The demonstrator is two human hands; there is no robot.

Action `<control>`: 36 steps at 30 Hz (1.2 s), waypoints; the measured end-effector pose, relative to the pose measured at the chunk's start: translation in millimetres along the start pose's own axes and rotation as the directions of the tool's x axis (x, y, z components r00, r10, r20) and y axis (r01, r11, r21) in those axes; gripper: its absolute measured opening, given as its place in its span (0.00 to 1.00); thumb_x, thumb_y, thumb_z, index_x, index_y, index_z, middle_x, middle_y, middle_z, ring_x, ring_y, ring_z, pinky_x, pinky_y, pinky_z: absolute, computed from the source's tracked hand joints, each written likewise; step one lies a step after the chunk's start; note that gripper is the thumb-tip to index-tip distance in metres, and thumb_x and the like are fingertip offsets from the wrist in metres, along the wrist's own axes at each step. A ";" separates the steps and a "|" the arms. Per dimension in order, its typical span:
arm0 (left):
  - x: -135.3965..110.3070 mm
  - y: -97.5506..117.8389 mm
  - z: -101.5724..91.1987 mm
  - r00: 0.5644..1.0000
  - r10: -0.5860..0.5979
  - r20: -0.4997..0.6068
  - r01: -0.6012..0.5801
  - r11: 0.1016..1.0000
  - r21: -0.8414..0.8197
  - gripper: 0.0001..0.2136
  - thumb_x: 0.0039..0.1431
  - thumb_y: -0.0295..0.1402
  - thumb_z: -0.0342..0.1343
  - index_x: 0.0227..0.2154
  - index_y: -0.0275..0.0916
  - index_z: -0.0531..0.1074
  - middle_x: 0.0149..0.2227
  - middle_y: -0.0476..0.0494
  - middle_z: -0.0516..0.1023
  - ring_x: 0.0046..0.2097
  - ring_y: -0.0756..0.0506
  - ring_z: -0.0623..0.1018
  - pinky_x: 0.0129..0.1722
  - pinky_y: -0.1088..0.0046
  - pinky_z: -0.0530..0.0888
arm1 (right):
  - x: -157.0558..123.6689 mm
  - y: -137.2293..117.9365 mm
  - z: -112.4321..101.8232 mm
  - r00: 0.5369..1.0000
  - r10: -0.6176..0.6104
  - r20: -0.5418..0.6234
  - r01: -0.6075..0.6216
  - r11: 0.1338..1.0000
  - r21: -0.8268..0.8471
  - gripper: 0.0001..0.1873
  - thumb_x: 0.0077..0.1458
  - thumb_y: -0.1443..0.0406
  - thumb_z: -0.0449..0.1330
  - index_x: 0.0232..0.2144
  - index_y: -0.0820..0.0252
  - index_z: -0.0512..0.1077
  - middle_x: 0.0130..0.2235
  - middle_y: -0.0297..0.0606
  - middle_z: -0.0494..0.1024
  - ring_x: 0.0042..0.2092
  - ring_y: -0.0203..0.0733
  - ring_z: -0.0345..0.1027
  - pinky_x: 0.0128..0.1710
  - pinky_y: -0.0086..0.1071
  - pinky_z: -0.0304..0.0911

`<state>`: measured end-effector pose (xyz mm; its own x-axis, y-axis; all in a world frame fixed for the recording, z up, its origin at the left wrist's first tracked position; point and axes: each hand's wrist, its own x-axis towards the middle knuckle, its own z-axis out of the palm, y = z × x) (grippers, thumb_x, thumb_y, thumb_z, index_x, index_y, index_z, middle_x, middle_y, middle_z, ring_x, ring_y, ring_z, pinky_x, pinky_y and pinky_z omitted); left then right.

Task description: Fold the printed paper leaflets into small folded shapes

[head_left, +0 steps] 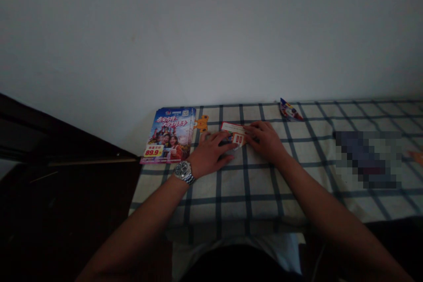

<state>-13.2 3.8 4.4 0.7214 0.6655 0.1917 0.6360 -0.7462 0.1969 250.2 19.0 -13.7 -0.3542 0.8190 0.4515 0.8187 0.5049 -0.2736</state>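
A small folded paper leaflet, white with red and orange print, lies on the checked cloth between my two hands. My left hand, with a metal watch on its wrist, holds the leaflet's left side, thumb and fingers at its lower edge. From the other side my right hand has its fingertips closed on the right edge of the leaflet. Its underside and some folds are hidden by my fingers. Left of my left hand lies a stack of printed flyers, blue and pink, showing a large "89.9".
An orange bear-shaped cutout pokes out beside the stack. Farther right, near the wall, lies a folded blue and red paper piece. A blurred dark object rests at the right, with part of another person's hand at the frame edge.
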 end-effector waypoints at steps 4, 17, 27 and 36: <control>0.8 -2.3 2.4 1.000 0.004 -0.009 -0.004 1.000 0.001 0.19 0.70 0.45 0.52 0.60 0.50 0.70 0.68 0.38 0.63 0.67 0.34 0.64 0.66 0.40 0.54 | -0.5 0.9 1.2 0.999 -0.024 0.045 0.025 1.000 -0.013 0.19 0.65 0.58 0.60 0.56 0.55 0.77 0.50 0.47 0.76 0.51 0.54 0.66 0.53 0.48 0.66; 3.0 3.3 1.3 0.999 0.037 -0.010 -0.037 0.999 -0.015 0.24 0.70 0.44 0.51 0.66 0.48 0.62 0.66 0.42 0.68 0.65 0.37 0.66 0.67 0.48 0.56 | -1.6 0.1 2.9 0.995 -0.031 0.095 0.033 0.999 -0.019 0.19 0.67 0.56 0.58 0.55 0.52 0.77 0.56 0.43 0.77 0.55 0.55 0.65 0.55 0.50 0.62; 3.8 0.1 0.1 0.996 -0.067 -0.055 0.068 0.998 0.017 0.22 0.71 0.44 0.48 0.64 0.46 0.64 0.67 0.42 0.68 0.69 0.38 0.63 0.71 0.44 0.48 | 0.2 -3.2 0.3 0.985 -0.152 0.079 0.146 0.986 0.078 0.13 0.66 0.60 0.59 0.49 0.52 0.79 0.58 0.42 0.76 0.55 0.53 0.68 0.58 0.53 0.63; 3.8 0.0 0.2 0.994 -0.084 -0.065 0.085 0.996 0.018 0.22 0.70 0.45 0.51 0.63 0.44 0.67 0.65 0.40 0.68 0.65 0.35 0.66 0.67 0.46 0.58 | -0.9 -3.4 0.3 0.986 -0.153 0.071 0.147 0.986 0.085 0.13 0.66 0.60 0.59 0.49 0.53 0.79 0.60 0.41 0.75 0.56 0.53 0.67 0.57 0.52 0.64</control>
<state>-10.5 6.3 4.9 0.6462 0.7258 0.2361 0.7002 -0.6868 0.1950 247.6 16.6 -13.4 -0.5062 0.7496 0.4264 0.7168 0.6407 -0.2753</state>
